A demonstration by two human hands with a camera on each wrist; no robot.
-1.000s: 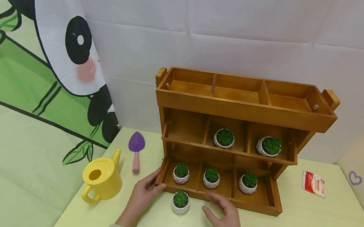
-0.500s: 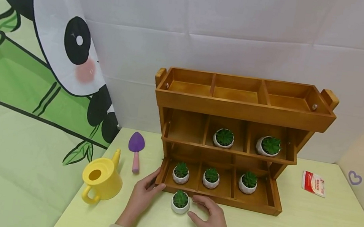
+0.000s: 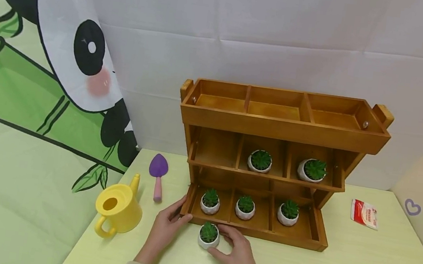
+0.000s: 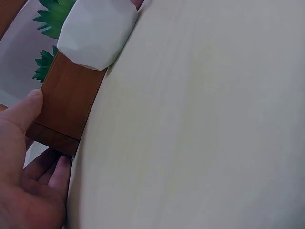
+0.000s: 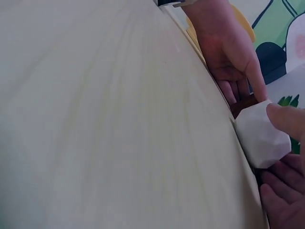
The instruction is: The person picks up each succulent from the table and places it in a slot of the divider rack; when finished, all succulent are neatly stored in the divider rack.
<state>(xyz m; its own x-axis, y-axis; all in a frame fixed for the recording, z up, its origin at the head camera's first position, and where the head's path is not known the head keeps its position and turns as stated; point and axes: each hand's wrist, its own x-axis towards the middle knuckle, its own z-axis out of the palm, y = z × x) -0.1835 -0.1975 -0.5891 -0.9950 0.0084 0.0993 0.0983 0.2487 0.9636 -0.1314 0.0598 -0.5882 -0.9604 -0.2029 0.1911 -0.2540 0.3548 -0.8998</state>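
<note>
A small potted succulent (image 3: 208, 233) in a white faceted pot stands on the table before the shelf's lower tray. My right hand (image 3: 238, 256) pinches that pot from the right, thumb at the near side and fingers at the far side; the right wrist view shows the thumb against the white pot (image 5: 263, 136). At the lower left corner of the brown wooden shelf (image 3: 284, 129), my left hand (image 3: 167, 228) grips the tray's end, thumb on one side and fingers on the other, as the left wrist view shows at the wooden corner (image 4: 69, 102).
Several potted succulents sit in the lower tray (image 3: 309, 243) and middle tier (image 3: 215, 148). Left of the shelf are a yellow watering can (image 3: 122, 211) and a purple trowel (image 3: 159, 167). A red-and-white packet (image 3: 364, 213) lies on the right.
My right hand has moved left from beside the lower tray to the front succulent and taken hold of its pot, which has shifted slightly left. My left hand has stayed at the shelf corner.
</note>
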